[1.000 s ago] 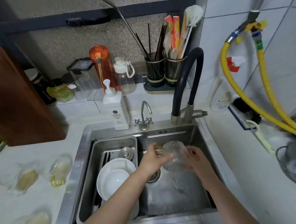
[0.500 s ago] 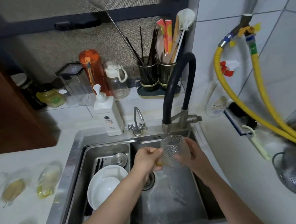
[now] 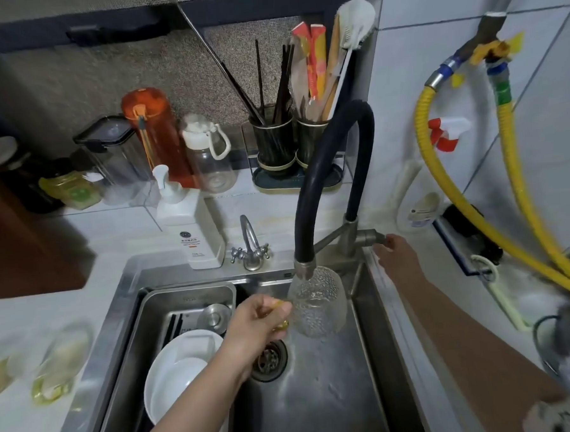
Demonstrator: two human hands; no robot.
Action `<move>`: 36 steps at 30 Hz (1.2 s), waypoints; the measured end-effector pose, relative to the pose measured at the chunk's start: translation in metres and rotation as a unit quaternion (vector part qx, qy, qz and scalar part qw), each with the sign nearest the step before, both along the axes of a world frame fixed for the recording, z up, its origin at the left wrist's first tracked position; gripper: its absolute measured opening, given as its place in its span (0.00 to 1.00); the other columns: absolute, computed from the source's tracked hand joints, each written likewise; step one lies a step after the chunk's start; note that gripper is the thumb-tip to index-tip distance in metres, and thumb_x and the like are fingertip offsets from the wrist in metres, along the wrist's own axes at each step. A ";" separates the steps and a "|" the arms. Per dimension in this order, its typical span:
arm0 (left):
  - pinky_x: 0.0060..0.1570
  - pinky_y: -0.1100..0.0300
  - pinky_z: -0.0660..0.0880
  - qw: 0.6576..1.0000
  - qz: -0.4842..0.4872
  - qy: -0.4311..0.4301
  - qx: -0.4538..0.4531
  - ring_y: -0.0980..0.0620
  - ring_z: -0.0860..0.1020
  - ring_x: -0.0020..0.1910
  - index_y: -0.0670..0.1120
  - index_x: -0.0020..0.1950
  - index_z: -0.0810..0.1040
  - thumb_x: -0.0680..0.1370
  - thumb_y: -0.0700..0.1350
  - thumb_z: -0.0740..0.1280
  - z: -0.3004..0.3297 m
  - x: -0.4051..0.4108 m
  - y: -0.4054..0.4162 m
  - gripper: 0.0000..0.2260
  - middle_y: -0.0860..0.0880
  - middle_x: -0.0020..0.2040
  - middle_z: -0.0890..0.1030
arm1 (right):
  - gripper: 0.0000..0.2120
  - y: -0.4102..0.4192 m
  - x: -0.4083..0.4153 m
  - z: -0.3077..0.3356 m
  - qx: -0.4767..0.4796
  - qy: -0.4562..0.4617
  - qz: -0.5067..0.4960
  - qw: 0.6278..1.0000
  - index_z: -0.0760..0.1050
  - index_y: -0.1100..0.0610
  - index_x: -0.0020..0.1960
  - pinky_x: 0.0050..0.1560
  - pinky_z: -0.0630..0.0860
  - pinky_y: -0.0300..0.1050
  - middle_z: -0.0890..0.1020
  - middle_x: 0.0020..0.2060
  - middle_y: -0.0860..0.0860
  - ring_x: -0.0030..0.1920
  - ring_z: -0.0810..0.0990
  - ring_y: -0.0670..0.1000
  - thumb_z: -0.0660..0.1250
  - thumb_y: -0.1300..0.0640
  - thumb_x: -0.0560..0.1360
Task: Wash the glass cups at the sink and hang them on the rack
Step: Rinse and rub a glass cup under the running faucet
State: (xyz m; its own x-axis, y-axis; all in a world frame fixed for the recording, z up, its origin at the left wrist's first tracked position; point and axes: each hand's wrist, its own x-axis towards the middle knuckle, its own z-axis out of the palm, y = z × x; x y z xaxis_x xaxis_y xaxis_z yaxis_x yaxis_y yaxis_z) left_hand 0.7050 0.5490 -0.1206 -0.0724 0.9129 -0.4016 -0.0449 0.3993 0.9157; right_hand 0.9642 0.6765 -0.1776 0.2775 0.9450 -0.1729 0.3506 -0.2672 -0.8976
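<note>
Now the glass cup (image 3: 316, 301) juts right of the left hand's (image 3: 253, 326) grip.

Nothing here can truly be read. The white pump bottle (image 3: 191, 220), standing on the counter up and to the left of the left hand (image 3: 254, 326) that grips the glass cup (image 3: 316, 301), carries a small round dark emblem with a short red strip and a line of tiny print under it, all too small to make out. The white spray bottle (image 3: 417, 205), just beyond the right hand (image 3: 394, 254) at the tap handle, has a pale label with dark marks that are too blurred to read.
</note>
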 end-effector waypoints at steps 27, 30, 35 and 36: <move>0.57 0.46 0.77 1.000 -0.010 -0.001 -0.003 0.47 0.80 0.47 0.39 0.44 0.78 0.75 0.35 0.68 -0.004 -0.019 -0.004 0.01 0.43 0.42 0.81 | 0.10 0.033 0.013 -0.033 0.033 -0.146 0.007 0.989 0.77 0.70 0.54 0.58 0.72 0.64 0.80 0.51 0.68 0.54 0.78 0.68 0.59 0.70 0.77; 0.57 0.46 0.77 1.000 -0.006 0.001 -0.005 0.46 0.79 0.48 0.38 0.44 0.78 0.76 0.35 0.68 -0.004 -0.019 -0.005 0.01 0.42 0.43 0.81 | 0.10 0.035 0.014 -0.032 0.022 -0.183 0.020 0.983 0.77 0.69 0.55 0.58 0.73 0.61 0.81 0.51 0.67 0.53 0.78 0.66 0.60 0.68 0.77; 0.56 0.48 0.77 1.000 -0.006 -0.001 -0.004 0.47 0.79 0.47 0.39 0.44 0.78 0.75 0.35 0.68 -0.003 -0.019 -0.005 0.01 0.43 0.43 0.81 | 0.11 0.036 0.014 -0.031 0.021 -0.204 0.025 0.978 0.77 0.69 0.55 0.58 0.73 0.59 0.81 0.51 0.65 0.53 0.79 0.65 0.59 0.67 0.77; 0.55 0.49 0.77 1.000 -0.007 -0.001 -0.004 0.47 0.79 0.47 0.39 0.43 0.78 0.75 0.35 0.68 -0.003 -0.019 -0.006 0.02 0.43 0.43 0.81 | 0.11 0.036 0.014 -0.031 0.021 -0.203 0.022 0.979 0.77 0.69 0.55 0.58 0.73 0.58 0.81 0.51 0.65 0.53 0.79 0.65 0.59 0.66 0.78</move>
State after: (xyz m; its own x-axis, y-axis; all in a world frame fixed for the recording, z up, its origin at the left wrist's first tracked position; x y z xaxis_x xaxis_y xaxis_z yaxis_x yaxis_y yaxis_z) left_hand 0.6861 0.5434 -0.1232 -0.0594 0.9105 -0.4092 -0.0423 0.4073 0.9123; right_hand 0.9781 0.7126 -0.2090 0.2733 0.9618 -0.0179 0.6905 -0.2091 -0.6924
